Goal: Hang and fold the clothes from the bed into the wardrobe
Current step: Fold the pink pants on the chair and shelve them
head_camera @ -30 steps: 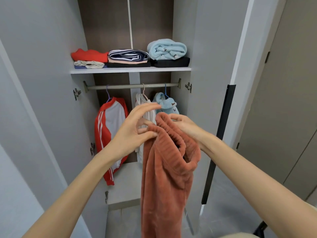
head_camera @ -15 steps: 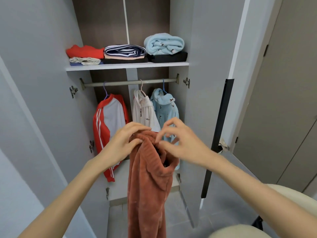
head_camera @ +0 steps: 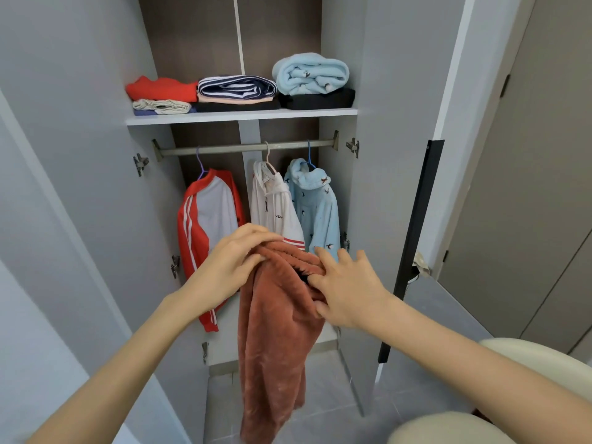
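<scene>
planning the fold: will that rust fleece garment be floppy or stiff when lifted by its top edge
Probably floppy: the rust fleece garment hangs straight down in loose folds from where the left hand and right hand hold its top edge. Its thick pile suggests bulky but fairly light, and likely grippy rather than slippery.

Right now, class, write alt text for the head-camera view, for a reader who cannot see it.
Both hands hold up a rust-coloured fleece garment by its top edge before an open wardrobe, left hand on one side, right hand on the other. Behind it, three tops hang on the rail under a shelf of folded clothes.
</scene>
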Demonstrator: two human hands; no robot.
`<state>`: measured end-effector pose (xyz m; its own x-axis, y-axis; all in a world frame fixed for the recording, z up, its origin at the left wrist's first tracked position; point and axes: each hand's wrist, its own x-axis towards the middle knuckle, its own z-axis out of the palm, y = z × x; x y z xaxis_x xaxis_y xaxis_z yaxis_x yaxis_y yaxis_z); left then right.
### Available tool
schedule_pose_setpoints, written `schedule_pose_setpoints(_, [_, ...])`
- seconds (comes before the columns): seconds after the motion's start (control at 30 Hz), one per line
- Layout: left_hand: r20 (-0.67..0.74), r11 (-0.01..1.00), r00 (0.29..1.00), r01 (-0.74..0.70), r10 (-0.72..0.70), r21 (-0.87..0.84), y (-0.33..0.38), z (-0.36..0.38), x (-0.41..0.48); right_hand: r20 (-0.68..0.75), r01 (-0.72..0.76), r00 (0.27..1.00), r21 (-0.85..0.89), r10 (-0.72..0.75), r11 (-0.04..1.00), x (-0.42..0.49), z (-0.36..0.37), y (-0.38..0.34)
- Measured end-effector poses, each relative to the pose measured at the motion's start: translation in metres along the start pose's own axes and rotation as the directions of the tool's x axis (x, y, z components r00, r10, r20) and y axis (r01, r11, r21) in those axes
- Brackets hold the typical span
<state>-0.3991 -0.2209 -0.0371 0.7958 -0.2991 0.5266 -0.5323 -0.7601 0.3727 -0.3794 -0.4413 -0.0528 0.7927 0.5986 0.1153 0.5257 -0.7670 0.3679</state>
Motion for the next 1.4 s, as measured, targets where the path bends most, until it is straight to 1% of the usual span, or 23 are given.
schedule_pose_setpoints(0.03, [0.016,1.0,1.0,-0.008,0.008,0.008,0.0,0.002,-0.001,-0.001,-0.024,1.0,-0.041,0.024,0.999,0.003,0.0,-0.001])
schedule_pose_setpoints(0.1, [0.026,1.0,1.0,-0.012,0.012,0.011,-0.002,0.007,-0.002,-0.018,-0.048,0.999,-0.058,0.047,0.997,0.007,0.002,-0.005])
schedule_pose_setpoints(0.13, [0.021,1.0,1.0,-0.01,0.01,0.012,-0.004,0.009,-0.003,-0.071,-0.052,0.996,-0.055,0.048,0.997,0.01,0.002,-0.006])
schedule_pose_setpoints(0.17, [0.013,1.0,1.0,-0.008,0.008,0.014,-0.007,0.009,-0.004,-0.157,-0.052,0.987,-0.038,0.046,0.998,0.011,0.004,-0.004])
schedule_pose_setpoints(0.2, [0.004,1.0,1.0,-0.005,0.005,0.02,-0.012,0.008,-0.005,-0.226,-0.04,0.973,0.013,0.042,0.999,0.011,0.006,-0.001])
schedule_pose_setpoints(0.23, [-0.005,1.0,1.0,0.003,-0.003,0.031,-0.017,0.006,-0.007,-0.241,-0.01,0.969,0.143,0.044,0.99,0.011,0.01,0.006])
schedule_pose_setpoints(0.3, [-0.035,0.998,0.999,0.035,-0.033,0.05,-0.027,0.001,-0.011,-0.196,0.068,0.98,0.428,0.019,0.901,0.013,0.012,0.024])
schedule_pose_setpoints(0.33, [-0.05,0.997,0.997,0.054,-0.052,0.051,-0.032,-0.002,-0.012,-0.186,0.111,0.982,0.514,-0.015,0.851,0.015,0.012,0.033])
schedule_pose_setpoints(0.4, [-0.06,0.995,0.994,0.095,-0.092,0.036,-0.038,-0.005,-0.013,-0.191,0.193,0.977,0.613,-0.093,0.766,0.016,0.008,0.045])
schedule_pose_setpoints(0.43, [-0.06,0.994,0.992,0.109,-0.107,0.027,-0.04,-0.004,-0.012,-0.183,0.213,0.975,0.636,-0.122,0.742,0.016,0.008,0.048])
schedule_pose_setpoints(0.47, [-0.057,0.993,0.992,0.117,-0.116,0.021,-0.04,-0.003,-0.012,-0.167,0.217,0.976,0.63,-0.143,0.746,0.015,0.01,0.049])
schedule_pose_setpoints(0.5, [-0.046,0.992,0.992,0.121,-0.12,0.018,-0.041,-0.001,-0.011,-0.145,0.208,0.978,0.591,-0.152,0.779,0.013,0.012,0.048])
schedule_pose_setpoints(0.53, [-0.025,0.992,0.992,0.124,-0.124,0.017,-0.04,0.002,-0.012,-0.133,0.19,0.981,0.525,-0.14,0.83,0.011,0.015,0.047])
schedule_pose_setpoints(0.6, [0.027,0.991,0.991,0.132,-0.132,0.006,-0.038,0.009,-0.014,-0.161,0.164,0.981,0.387,-0.108,0.908,0.007,0.021,0.041])
schedule_pose_setpoints(0.7, [0.077,0.989,0.987,0.143,-0.141,-0.028,-0.032,0.017,-0.017,-0.152,0.139,0.983,0.234,-0.105,0.962,0.002,0.036,0.026])
schedule_pose_setpoints(0.73, [0.098,0.99,0.986,0.139,-0.136,-0.028,-0.03,0.019,-0.018,-0.135,0.127,0.986,0.23,-0.098,0.965,0.002,0.04,0.023])
schedule_pose_setpoints(0.83, [0.127,0.993,0.986,0.115,-0.113,-0.015,-0.029,0.024,-0.019,-0.113,0.111,0.991,0.341,-0.076,0.934,0.004,0.042,0.024])
schedule_pose_setpoints(0.9, [0.123,0.994,0.987,0.108,-0.103,-0.034,-0.028,0.026,-0.014,-0.125,0.075,0.992,0.368,-0.031,0.927,0.006,0.04,0.03])
schedule_pose_setpoints(1.0, [0.145,0.995,0.986,0.086,-0.077,-0.057,-0.025,0.032,0.006,-0.115,-0.023,0.991,0.345,0.067,0.938,0.01,0.038,0.046])
schedule_pose_setpoints(1.1, [0.147,0.996,0.988,0.058,-0.048,-0.064,-0.019,0.044,0.036,-0.116,-0.093,0.981,0.422,0.156,0.902,0.013,0.039,0.07])
schedule_pose_setpoints(1.17, [0.129,0.998,0.991,0.037,-0.03,-0.057,-0.011,0.053,0.057,-0.122,-0.148,0.964,0.494,0.238,0.857,0.015,0.042,0.088])
schedule_pose_setpoints(1.27, [0.072,0.999,0.997,-0.006,0.01,-0.053,0.006,0.066,0.086,-0.138,-0.229,0.91,0.617,0.39,0.753,0.015,0.047,0.116])
schedule_pose_setpoints(1.4, [-0.005,0.997,0.997,-0.074,0.074,-0.035,0.034,0.082,0.115,-0.217,-0.201,0.814,0.765,0.539,0.611,0.01,0.051,0.147])
